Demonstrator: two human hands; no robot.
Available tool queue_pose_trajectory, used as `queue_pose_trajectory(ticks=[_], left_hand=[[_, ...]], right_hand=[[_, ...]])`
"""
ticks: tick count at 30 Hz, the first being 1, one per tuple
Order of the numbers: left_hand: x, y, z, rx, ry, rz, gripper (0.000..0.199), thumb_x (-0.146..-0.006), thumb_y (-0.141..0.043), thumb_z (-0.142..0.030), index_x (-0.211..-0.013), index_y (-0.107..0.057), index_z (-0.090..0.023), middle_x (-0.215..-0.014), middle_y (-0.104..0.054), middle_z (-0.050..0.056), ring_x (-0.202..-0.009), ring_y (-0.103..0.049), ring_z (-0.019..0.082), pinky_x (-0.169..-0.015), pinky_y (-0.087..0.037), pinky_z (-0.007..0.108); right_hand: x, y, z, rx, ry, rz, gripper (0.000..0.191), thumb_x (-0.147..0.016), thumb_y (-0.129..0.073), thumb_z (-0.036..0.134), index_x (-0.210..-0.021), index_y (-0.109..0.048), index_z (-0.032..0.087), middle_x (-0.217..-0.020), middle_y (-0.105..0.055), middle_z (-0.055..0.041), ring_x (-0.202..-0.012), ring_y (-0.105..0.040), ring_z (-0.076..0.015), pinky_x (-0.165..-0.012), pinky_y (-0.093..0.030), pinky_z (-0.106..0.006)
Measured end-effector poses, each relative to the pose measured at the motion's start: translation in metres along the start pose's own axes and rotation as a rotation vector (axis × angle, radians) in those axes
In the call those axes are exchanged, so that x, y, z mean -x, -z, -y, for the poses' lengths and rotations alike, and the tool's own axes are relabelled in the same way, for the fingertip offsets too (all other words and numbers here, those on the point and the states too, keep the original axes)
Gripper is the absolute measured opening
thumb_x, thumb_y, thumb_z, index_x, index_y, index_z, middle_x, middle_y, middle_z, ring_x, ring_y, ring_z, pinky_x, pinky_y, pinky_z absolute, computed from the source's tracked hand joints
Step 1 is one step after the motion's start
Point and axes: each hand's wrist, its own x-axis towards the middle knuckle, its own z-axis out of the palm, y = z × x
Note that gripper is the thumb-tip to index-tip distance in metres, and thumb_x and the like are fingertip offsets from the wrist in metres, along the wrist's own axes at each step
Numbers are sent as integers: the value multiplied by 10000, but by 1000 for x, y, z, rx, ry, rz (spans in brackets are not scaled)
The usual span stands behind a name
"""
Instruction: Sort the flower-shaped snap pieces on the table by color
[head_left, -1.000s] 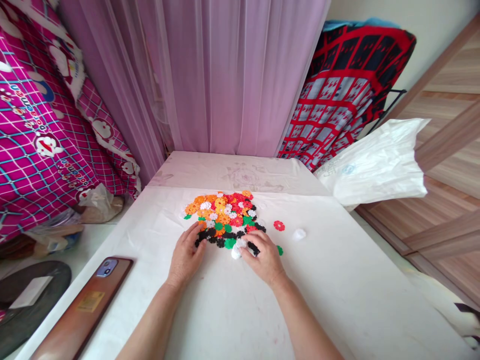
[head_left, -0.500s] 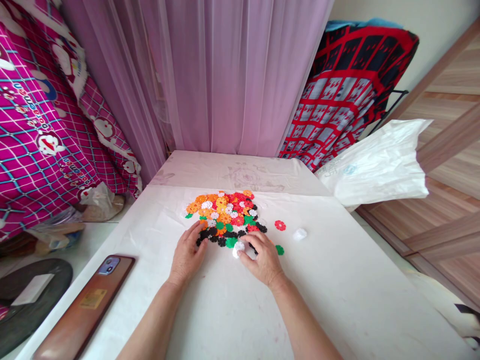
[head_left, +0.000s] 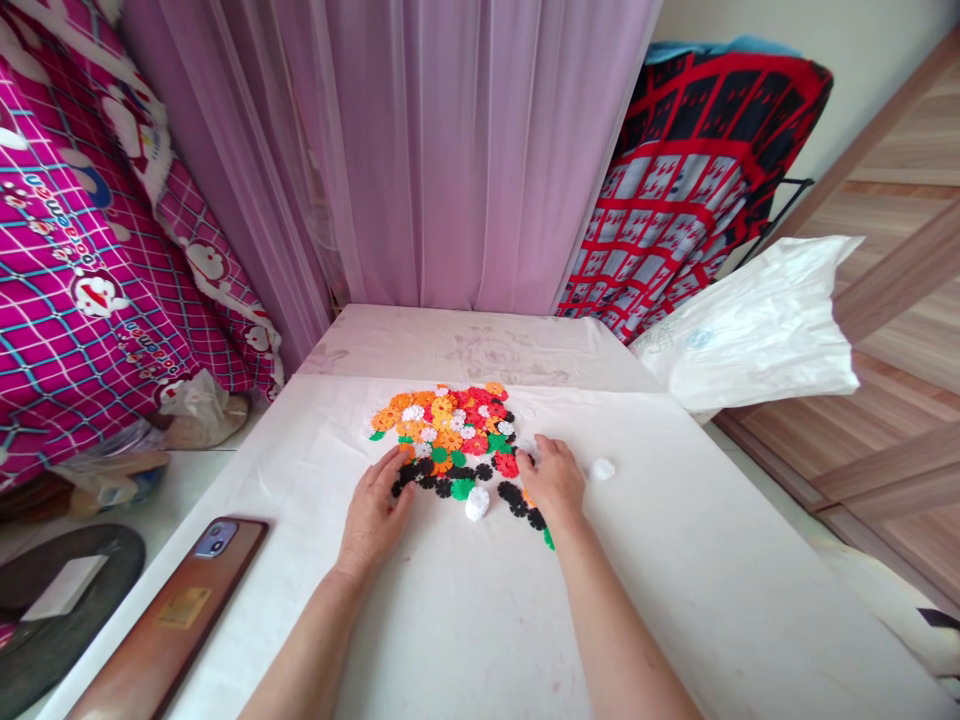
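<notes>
A pile of flat, notched plastic snowflake discs [head_left: 450,437] in orange, red, white, green and black lies mid-table. My left hand [head_left: 373,512] rests at its left front edge, fingers spread, near black discs [head_left: 420,478] and holding nothing I can see. At the right edge my right hand [head_left: 556,482] lies palm down with fingers apart, its fingertips by a red disc [head_left: 507,465]. A small white stack of discs [head_left: 477,504] sits in front of the pile. Beside it, black discs [head_left: 512,498] run toward my right wrist, and a green disc [head_left: 549,540] shows partly there.
A white clump [head_left: 602,469] lies right of my right hand. The white-covered table [head_left: 450,620] holds a brown phone [head_left: 176,610] at the left. A white plastic bag [head_left: 757,330] stands at the right edge, and a purple curtain [head_left: 465,150] hangs behind.
My right hand has left the white stack and moved right and away from me, covering where a loose red disc lay. Black discs under it now show. My left hand stays put.
</notes>
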Motion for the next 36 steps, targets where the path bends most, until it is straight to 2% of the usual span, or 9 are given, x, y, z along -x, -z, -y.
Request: queue_pose_trajectory(ticks=[6,12,15,18,21,24,28,31,36], left_hand=[[0,-1,0,8,0,-1,426,-882,-499,-338,-1291,-587,-255,-1356,-599,75,-1179,-604,231,-1035,-486,436],[0,0,0,9,14,5,425,-882,-497,-340,-1286,-592,-249,-1364,-593,77,-1170,-606,233,-1023,-494,435],[0,0,0,6,15,0,423,-877,-504,-334,-1283,-594,-255,-1359,-596,74,-1170,-607,234,-1025,-492,438],[0,0,0,4,14,-1,422,-879,-501,-334,-1281,-596,-246,-1357,-597,79,-1168,-609,235,-1023,-494,435],[0,0,-1,8,1,5,423,-886,-492,-336,-1284,-592,-235,-1360,-594,88,-1176,-604,239,-1029,-489,440],[0,0,-1,13,-4,5,420,-887,-491,-328,-1283,-593,-234,-1360,-593,90,-1175,-604,236,-1031,-488,440],[0,0,0,25,-3,5,415,-889,-492,-324,-1280,-594,-231,-1361,-593,88,-1189,-594,227,-1043,-479,429],[0,-1,0,39,-1,2,419,-883,-500,-314,-1285,-591,-241,-1359,-596,81,-1201,-587,230,-1046,-476,434],[0,-1,0,39,-3,16,429,-887,-494,-318,-1299,-580,-239,-1369,-589,85,-1199,-587,228,-1043,-477,436]], right_hand=[[-6,2,6,41,-24,79,303,-874,-506,351,-1068,-694,215,-1047,-654,-97,-1014,-596,-239,-768,-439,-301],[-7,-11,-5,-83,31,-43,188,-803,-592,364,-875,-694,223,-912,-674,-75,-825,-626,-206,-655,-436,-285],[-3,-19,-10,-174,53,-98,145,-751,-632,354,-814,-660,227,-866,-667,-48,-797,-615,-189,-676,-440,-277],[4,-18,-10,-310,51,-91,166,-736,-626,359,-836,-636,228,-889,-662,-38,-810,-612,-189,-716,-452,-290],[12,-2,-3,-476,53,-26,215,-723,-627,395,-861,-622,229,-917,-666,-26,-817,-614,-187,-735,-462,-299],[20,22,9,-599,124,146,238,-694,-658,394,-869,-626,235,-919,-670,-5,-825,-616,-174,-747,-465,-286],[31,44,23,-532,255,362,204,-650,-696,308,-831,-636,239,-816,-646,27,-733,-585,-144,-671,-431,-252],[36,47,27,-463,300,401,148,-645,-691,267,-774,-626,236,-762,-624,40,-684,-559,-131,-624,-399,-236],[39,41,30,-420,301,378,167,-621,-708,243,-773,-638,248,-785,-630,38,-722,-574,-140,-643,-402,-239]])
